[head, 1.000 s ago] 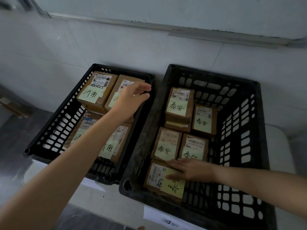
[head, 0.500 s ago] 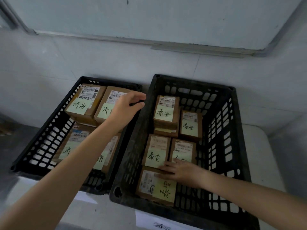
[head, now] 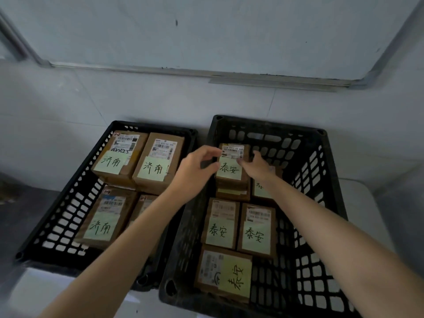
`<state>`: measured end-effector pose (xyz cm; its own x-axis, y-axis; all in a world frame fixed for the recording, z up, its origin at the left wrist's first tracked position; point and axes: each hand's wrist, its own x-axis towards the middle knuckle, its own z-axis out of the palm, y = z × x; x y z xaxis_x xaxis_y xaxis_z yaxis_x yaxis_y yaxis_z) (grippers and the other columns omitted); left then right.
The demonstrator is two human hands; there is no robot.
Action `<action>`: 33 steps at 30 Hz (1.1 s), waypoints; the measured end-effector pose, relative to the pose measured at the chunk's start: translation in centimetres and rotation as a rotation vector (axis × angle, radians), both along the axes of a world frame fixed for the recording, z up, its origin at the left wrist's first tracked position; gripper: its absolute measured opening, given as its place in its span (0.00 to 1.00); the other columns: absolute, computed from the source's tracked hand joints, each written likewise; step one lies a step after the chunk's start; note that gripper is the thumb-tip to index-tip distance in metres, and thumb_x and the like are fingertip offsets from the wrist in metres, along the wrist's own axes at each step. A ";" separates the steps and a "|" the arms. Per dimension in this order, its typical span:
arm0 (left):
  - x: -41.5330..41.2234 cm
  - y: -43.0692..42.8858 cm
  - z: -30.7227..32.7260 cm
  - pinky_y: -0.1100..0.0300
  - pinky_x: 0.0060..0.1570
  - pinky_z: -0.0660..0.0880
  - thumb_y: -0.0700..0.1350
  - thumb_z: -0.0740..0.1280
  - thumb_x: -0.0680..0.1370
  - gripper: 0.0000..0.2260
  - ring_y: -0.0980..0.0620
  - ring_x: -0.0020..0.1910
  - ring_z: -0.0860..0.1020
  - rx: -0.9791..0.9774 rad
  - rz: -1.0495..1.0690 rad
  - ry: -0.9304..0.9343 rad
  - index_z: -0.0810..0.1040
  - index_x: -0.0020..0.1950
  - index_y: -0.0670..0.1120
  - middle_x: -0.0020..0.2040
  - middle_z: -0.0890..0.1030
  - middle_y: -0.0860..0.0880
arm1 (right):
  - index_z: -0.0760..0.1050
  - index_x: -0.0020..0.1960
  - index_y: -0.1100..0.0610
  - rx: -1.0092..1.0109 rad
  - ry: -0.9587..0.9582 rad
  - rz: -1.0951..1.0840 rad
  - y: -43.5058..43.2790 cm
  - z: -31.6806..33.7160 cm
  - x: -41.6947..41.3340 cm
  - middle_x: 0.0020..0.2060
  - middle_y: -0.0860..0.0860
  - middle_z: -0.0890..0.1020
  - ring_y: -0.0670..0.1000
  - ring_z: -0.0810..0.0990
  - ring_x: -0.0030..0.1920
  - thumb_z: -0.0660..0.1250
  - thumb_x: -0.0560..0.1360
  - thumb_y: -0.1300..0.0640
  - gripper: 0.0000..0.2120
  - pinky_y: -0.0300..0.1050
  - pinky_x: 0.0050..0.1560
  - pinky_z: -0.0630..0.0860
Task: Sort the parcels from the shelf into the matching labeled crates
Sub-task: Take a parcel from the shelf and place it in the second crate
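Note:
Two black slatted crates stand side by side against the wall. The left crate (head: 57, 203) holds brown parcels with green notes reading 济南 (head: 156, 167). The right crate (head: 332, 180) holds several parcels marked 泰安. At its far left a parcel (head: 229, 172) lies on top of a short stack. My left hand (head: 195, 173) pinches that top parcel's left edge. Fingers of my right hand (head: 258, 167) curl over its right edge and hide part of the parcel behind it. A larger 泰安 parcel (head: 229, 274) lies at the crate's near end.
The crates sit on a white surface (head: 358, 203) that ends just right of the right crate. A tiled wall and a metal-framed panel (head: 229, 75) rise behind them. Dark floor (head: 13, 214) lies to the left.
My left hand crossed from the left crate to the right one. My right hand left the near parcel and went to the far stack. Both now meet at the top parcel.

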<state>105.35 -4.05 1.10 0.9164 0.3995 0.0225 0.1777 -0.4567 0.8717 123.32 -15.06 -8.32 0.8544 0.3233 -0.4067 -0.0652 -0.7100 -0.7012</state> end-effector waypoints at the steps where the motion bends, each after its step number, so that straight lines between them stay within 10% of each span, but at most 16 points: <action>1: 0.0 -0.1 -0.2 0.70 0.58 0.68 0.42 0.66 0.78 0.13 0.63 0.61 0.73 -0.006 0.003 0.003 0.75 0.63 0.50 0.60 0.78 0.57 | 0.55 0.77 0.56 0.009 0.073 -0.037 0.8 -1.0 0.3 0.70 0.56 0.72 0.59 0.72 0.68 0.65 0.77 0.42 0.36 0.50 0.63 0.70; 6: -0.7 0.8 -0.8 0.64 0.61 0.69 0.42 0.66 0.78 0.12 0.62 0.62 0.73 -0.047 0.007 0.027 0.76 0.61 0.52 0.58 0.78 0.59 | 0.65 0.73 0.57 -0.062 0.179 -0.091 2.4 -5.7 1.6 0.66 0.55 0.76 0.59 0.77 0.63 0.64 0.73 0.34 0.37 0.55 0.63 0.73; 13: -1.3 1.4 -1.1 0.55 0.65 0.71 0.41 0.66 0.78 0.12 0.60 0.61 0.75 -0.049 0.017 0.029 0.77 0.61 0.51 0.58 0.80 0.57 | 0.72 0.68 0.57 0.179 0.284 -0.143 -1.8 -3.7 1.2 0.60 0.55 0.81 0.56 0.80 0.58 0.67 0.78 0.51 0.21 0.52 0.61 0.77; 23: -1.7 0.4 0.1 0.62 0.63 0.70 0.40 0.66 0.78 0.11 0.60 0.59 0.76 -0.034 -0.013 -0.046 0.78 0.59 0.49 0.56 0.81 0.55 | 0.72 0.64 0.46 -0.172 0.163 0.766 -14.5 6.4 -3.7 0.53 0.45 0.83 0.43 0.82 0.53 0.69 0.76 0.50 0.17 0.40 0.51 0.80; 33: -3.4 -0.5 0.8 0.61 0.64 0.70 0.40 0.65 0.79 0.11 0.60 0.60 0.76 -0.033 -0.030 -0.074 0.77 0.60 0.49 0.57 0.81 0.55 | 0.74 0.67 0.50 -0.499 0.317 1.078 -16.7 3.1 -7.2 0.54 0.43 0.80 0.41 0.80 0.52 0.68 0.77 0.54 0.18 0.37 0.54 0.78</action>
<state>101.95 -4.58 1.93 0.9242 0.3738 0.0777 0.0992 -0.4317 0.8966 116.09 -31.75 -5.22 0.0874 0.5524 -0.8290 0.6031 -0.6916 -0.3973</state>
